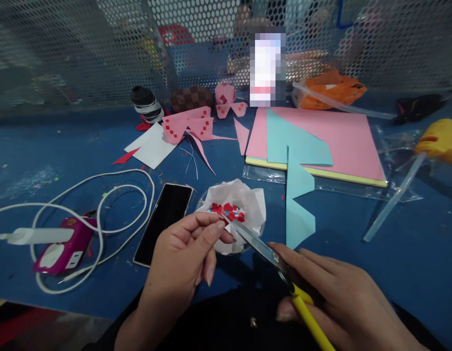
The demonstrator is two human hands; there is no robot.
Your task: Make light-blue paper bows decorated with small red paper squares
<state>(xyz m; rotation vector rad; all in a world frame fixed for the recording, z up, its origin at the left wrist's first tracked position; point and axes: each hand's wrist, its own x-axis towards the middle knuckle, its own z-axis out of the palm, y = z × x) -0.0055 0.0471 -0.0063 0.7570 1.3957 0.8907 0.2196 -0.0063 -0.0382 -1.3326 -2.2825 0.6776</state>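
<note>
My right hand is wrapped round a pair of scissors with yellow handles. Their blades point up and left, the tips by the fingertips of my left hand. Thumb and forefinger of that hand are pinched together; whatever sits between them is too small to make out. Just behind both, a bowl lined with crumpled white paper holds small red, blue and white paper bits. Right of the bowl lies a light blue paper strip with notched edges.
Pink paper is stacked at the back right, with a yellow glue gun beyond. Pink cut-out shapes lie at the back. On the left are a dark phone, a white cable and a purple power adapter.
</note>
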